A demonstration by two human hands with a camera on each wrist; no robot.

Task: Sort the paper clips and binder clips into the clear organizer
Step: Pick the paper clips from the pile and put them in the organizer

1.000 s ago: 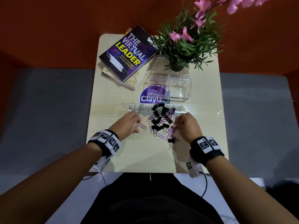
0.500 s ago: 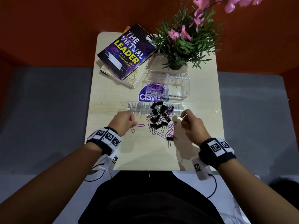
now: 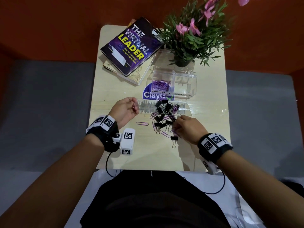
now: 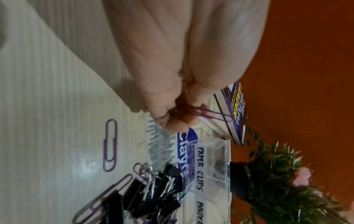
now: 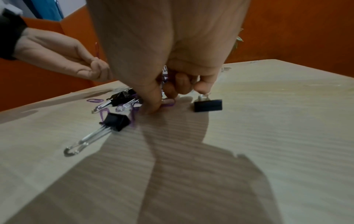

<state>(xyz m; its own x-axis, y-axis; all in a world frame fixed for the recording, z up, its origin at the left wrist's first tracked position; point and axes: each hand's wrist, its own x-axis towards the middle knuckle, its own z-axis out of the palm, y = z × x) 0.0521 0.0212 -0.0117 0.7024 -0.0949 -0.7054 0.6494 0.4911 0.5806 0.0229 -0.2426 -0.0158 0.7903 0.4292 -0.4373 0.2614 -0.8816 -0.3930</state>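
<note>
The left hand (image 3: 125, 109), raised off the bench (image 3: 205, 150), pinches a purple paper clip (image 4: 212, 114). The right hand (image 3: 187, 127), fingers curled, presses on paper clips (image 5: 167, 104) beside the clip pile (image 3: 164, 112), before the clear organizer (image 3: 184, 84).

Left hand (image 3: 125, 109) now lifted off the table (image 3: 115, 83) and turned palm-up, pinching a purple paper clip (image 4: 212, 114) picked up since a second ago, with one paper clip (image 3: 142, 123) left lying alone where that hand rested. Right hand (image 3: 186, 127) moved back down from half a second ago onto the near edge of the clip pile (image 3: 164, 112), fingers (image 5: 153, 104) pressing purple clips against the wood.
</note>
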